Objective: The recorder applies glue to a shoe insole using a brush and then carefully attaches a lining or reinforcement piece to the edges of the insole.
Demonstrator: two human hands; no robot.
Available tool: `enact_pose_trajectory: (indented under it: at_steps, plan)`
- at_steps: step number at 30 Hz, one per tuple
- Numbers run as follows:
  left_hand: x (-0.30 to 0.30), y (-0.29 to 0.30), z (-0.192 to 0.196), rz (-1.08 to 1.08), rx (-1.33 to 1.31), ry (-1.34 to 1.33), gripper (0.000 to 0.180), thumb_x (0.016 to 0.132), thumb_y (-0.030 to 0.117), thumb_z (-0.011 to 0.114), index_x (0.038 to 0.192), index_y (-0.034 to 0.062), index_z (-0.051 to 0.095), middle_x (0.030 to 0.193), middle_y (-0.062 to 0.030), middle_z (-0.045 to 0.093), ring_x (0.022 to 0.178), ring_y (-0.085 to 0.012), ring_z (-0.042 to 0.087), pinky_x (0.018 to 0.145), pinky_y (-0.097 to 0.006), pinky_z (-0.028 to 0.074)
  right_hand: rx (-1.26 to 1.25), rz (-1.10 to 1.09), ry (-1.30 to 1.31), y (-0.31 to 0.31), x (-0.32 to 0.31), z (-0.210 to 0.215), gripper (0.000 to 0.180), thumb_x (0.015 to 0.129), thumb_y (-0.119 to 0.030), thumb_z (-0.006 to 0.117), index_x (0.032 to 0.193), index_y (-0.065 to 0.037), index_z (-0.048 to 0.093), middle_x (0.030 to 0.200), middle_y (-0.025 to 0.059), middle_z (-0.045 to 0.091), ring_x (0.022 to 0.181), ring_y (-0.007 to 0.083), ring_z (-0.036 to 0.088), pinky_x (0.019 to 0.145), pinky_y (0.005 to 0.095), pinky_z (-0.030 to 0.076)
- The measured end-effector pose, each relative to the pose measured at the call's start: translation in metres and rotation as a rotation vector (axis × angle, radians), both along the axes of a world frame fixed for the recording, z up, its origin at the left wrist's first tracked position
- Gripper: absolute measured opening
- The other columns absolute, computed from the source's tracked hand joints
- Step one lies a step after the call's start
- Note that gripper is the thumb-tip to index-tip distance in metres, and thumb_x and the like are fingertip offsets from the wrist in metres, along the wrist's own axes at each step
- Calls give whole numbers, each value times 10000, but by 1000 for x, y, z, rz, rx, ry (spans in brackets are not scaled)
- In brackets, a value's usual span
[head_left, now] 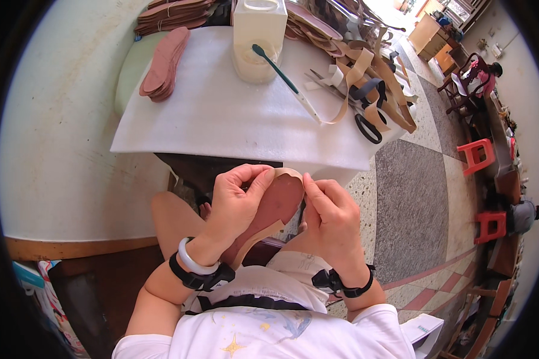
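I hold a reddish-brown insole over my lap, just in front of the near edge of the white tabletop, its rounded end up and its length slanting down to the left, where my left wrist partly covers it. My left hand is nearly closed, thumb and bent forefinger pinching the top edge together with a tan strip that runs along the rim and stands out from the insole's lower right side. My right hand is half curled, thumb and forefinger brought together at the strip on the upper right edge; I cannot tell how firmly they grip. On the tabletop, a stack of similar insoles lies to the left, and a translucent container stands near the far side. A green-headed brush slants across the container's front, its pale handle end pointing toward me. To the right, black-handled scissors lie beside a tangle of tan and dark strips.
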State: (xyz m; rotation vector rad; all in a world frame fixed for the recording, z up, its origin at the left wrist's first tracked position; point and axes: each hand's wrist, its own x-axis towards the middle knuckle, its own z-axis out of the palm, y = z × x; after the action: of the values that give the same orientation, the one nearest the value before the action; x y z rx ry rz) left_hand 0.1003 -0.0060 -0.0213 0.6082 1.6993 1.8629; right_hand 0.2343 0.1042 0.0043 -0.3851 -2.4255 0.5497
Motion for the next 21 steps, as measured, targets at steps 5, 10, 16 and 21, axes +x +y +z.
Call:
enact_pose_trajectory:
  at_steps: [5,10,16,21]
  plan:
    - [2,7,4,101,25,55,199,895,151,662,954,-37,686,776,-27,670,686,-44,553,615,-196,462,12,-97,-21,-8,-4,7,412,750,16,613,1160,-25,632,923,72,628,748,227,598,625,350,471]
    - [4,8,11,142,25,128,183,894,144,664,945,-31,681,797,-13,657,707,-40,546,638,-185,457,-26,-126,-20,-9,-7,20,404,749,8,611,1144,-61,659,997,54,644,782,207,617,608,331,471]
    - [4,2,17,70,41,479,129,859,90,674,911,-28,679,700,-67,604,591,-108,555,541,-236,429,-730,117,135,31,-2,12,130,854,-76,659,967,-27,702,791,62,668,658,109,587,577,237,445]
    - [13,-2,25,33,18,537,104,854,58,675,916,-25,678,715,-53,589,619,-109,526,565,-229,421,-780,44,78,18,-11,19,139,855,-140,707,858,-4,679,676,3,636,592,27,529,520,177,400]
